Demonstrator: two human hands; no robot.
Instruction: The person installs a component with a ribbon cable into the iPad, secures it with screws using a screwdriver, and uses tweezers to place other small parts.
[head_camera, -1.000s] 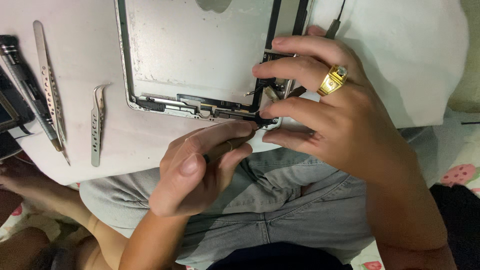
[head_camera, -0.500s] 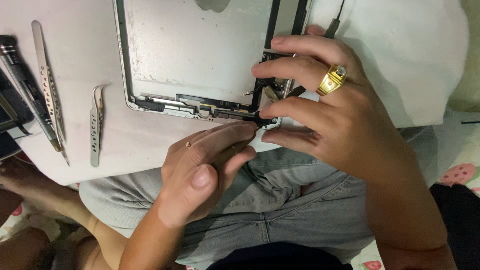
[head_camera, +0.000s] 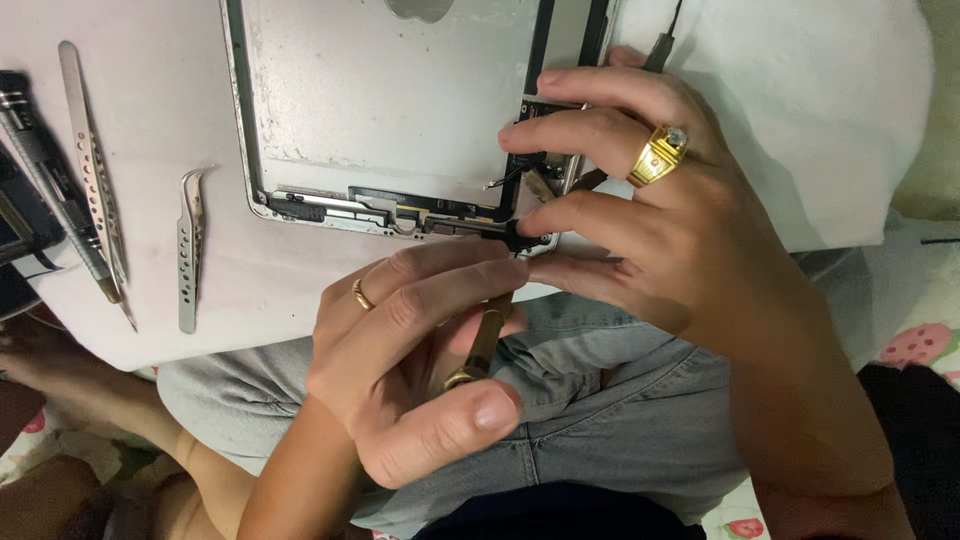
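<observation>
Gripping a brass-handled screwdriver (head_camera: 485, 345), left hand (head_camera: 420, 360) is pressing its tip into the near right corner of the opened tablet shell (head_camera: 390, 110) on the white table (head_camera: 240, 270). Right hand (head_camera: 660, 220) is resting open-fingered, bracing that corner. Two tweezers (head_camera: 188, 250) are lying well apart, left.

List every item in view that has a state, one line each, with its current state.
Tablet shell: opened, screen off, inner metal back exposed, flat on the white table.
Screwdriver: held in the left hand, tip at the shell's lower edge.
Right hand: fingers resting on the shell's lower right corner, holding no tool.
Curved tweezers: lying unused on the table.
Straight tweezers: lying unused, left of the curved pair.
</observation>
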